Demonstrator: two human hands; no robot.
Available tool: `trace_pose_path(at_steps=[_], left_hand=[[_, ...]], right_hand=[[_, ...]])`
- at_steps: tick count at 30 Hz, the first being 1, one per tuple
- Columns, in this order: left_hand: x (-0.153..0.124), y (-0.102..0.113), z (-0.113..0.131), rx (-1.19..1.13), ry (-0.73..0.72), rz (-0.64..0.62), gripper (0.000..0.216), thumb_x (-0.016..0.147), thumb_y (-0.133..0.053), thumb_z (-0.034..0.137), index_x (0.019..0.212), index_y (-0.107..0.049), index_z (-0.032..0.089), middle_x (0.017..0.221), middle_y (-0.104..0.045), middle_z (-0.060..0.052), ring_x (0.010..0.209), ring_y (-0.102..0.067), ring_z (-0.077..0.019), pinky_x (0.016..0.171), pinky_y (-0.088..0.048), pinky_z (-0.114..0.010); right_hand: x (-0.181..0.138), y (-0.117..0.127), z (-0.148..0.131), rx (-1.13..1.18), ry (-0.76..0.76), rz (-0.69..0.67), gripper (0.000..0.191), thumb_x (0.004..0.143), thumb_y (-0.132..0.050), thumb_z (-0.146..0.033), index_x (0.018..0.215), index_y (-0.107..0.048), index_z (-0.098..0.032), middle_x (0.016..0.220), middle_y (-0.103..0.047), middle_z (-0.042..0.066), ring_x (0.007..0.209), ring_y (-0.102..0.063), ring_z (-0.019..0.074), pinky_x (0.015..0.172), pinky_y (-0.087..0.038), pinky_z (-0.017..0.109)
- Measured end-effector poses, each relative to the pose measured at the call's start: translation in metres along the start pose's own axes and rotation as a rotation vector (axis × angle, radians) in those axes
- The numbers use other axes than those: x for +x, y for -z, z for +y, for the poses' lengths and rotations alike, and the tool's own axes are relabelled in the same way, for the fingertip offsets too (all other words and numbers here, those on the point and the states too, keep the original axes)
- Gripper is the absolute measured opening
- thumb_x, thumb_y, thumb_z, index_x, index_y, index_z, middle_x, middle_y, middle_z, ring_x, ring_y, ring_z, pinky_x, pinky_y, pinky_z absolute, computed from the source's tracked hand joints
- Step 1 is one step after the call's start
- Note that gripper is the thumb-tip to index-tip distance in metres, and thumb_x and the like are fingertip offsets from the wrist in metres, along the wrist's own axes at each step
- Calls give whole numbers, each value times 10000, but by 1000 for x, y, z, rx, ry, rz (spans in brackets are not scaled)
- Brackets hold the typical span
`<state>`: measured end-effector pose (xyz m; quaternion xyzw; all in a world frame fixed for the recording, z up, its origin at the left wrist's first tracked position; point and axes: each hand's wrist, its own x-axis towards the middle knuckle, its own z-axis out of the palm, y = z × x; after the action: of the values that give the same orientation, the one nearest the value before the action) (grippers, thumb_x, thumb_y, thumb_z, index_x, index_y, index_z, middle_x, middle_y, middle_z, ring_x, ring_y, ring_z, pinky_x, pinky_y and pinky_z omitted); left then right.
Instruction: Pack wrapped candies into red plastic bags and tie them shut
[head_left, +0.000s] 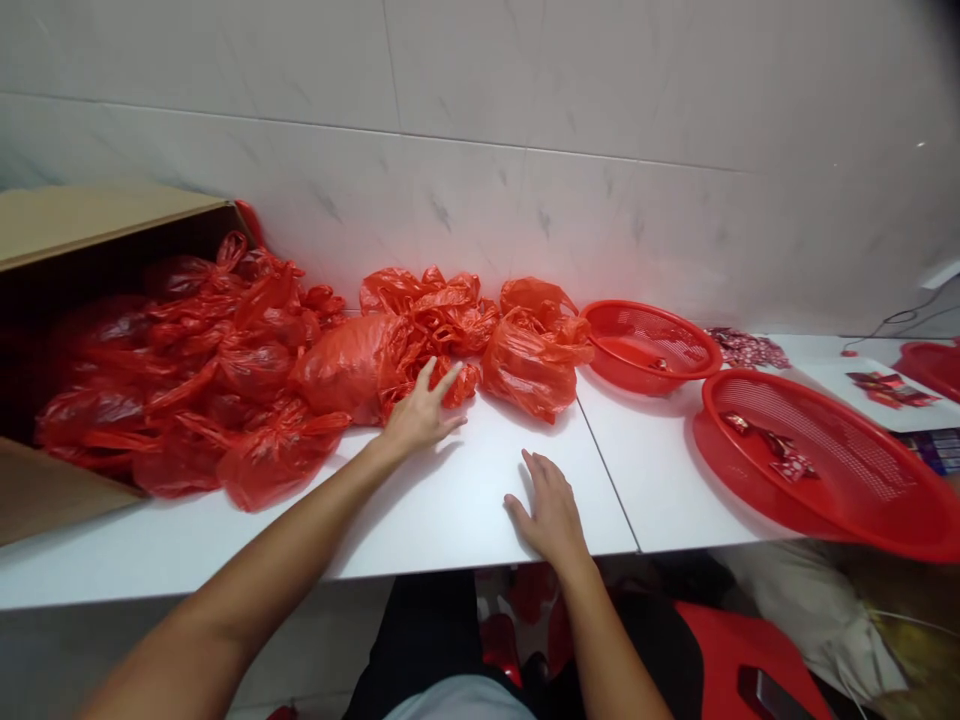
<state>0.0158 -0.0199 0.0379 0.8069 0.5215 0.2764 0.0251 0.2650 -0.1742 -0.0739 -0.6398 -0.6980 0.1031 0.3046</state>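
Observation:
My left hand [421, 410] reaches out over the white table with its fingers spread, right by a crumpled red plastic bag [450, 320]; whether the fingertips touch it I cannot tell. Left of that hand lies a filled red plastic bag [352, 365]. My right hand [551, 505] hovers near the table's front edge, fingers apart and holding nothing. Beyond it, toward the wall, sits another red plastic bag [534, 355] with loose handles. Several knotted red bags [259, 365] spill from an open cardboard box [90, 215] at the left.
Two red plastic baskets [637, 375] [900, 440] stand on the right, with a few small wrapped packets [791, 462] inside the nearer one. Farther right is a white tray [840, 385] with red packets. A tiled wall [480, 200] bounds the back. Below the edge, a phone [776, 695] lies on a red seat.

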Motion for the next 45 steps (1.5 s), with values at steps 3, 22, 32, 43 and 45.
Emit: trace_pose_path(at_steps=[3,22,32,43,45], left_hand=[[1,-28,10,-112,64,-15,304,833,-738,290,1123,-744,199,1310,-684,-141,990,-721,-287,854,-573,-400],[-144,-28,79,-782,-183,48,269,924,-733,348,789,-549,205,1053,-737,-116,992,-742,-260,839,-591,-370],[-115,-19,113,-851,55,-54,752,901,-749,350,1554,-382,281,1471,-589,-141,1391,-561,-309,1176,-446,-537],[-45,10,98,-1229,316,52,572,755,-871,336,1226,-573,208,1050,-737,-42,884,-706,-166,805,-566,-281],[-44,12,94,-1271,328,36,617,753,-870,343,1264,-549,211,1037,-739,-44,904,-715,-179,833,-577,-306]], right_hand=[[1,1,1,51,12,35,706,966,-595,-412,1610,-399,-201,1537,-525,178,1437,-480,365,1147,-455,580],[-1,52,-15,1348,-271,3,615,806,-835,-553,1317,-681,-246,1151,-776,86,1049,-747,286,918,-600,408],[-13,90,-23,482,-64,149,335,963,-566,-249,1206,-797,-236,1277,-743,103,1137,-720,266,1034,-577,426],[-41,146,-16,790,-140,405,193,1001,-660,-350,1085,-825,-294,1105,-715,49,619,-632,96,549,-525,241],[-43,150,-14,939,-224,378,198,995,-673,-384,1089,-808,-273,1127,-731,57,439,-480,37,393,-372,212]])
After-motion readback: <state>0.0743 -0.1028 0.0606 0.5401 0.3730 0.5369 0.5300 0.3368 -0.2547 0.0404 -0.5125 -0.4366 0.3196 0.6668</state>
